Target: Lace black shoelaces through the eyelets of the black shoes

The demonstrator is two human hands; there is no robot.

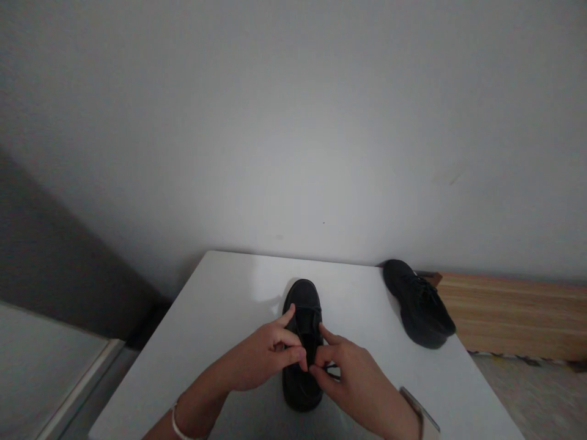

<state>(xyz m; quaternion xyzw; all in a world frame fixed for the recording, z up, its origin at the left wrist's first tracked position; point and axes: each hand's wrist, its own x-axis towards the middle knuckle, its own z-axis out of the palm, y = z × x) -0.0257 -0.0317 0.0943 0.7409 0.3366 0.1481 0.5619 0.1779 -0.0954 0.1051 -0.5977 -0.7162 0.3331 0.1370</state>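
Note:
A black lace-up shoe sits on the white table with its toe pointing at the wall. My left hand rests over the left side of its opening, one finger stretched onto the upper, the thumb and another finger closed in a pinch. What that pinch holds is too small to make out. From the other side my right hand pinches a black shoelace, part of which loops out below its fingers. Another black shoe, its laces in place, lies at the table's right back edge.
A pale wall rises directly behind the table. Past the right edge is a wooden board with grey floor in front. A white panel stands at the lower left.

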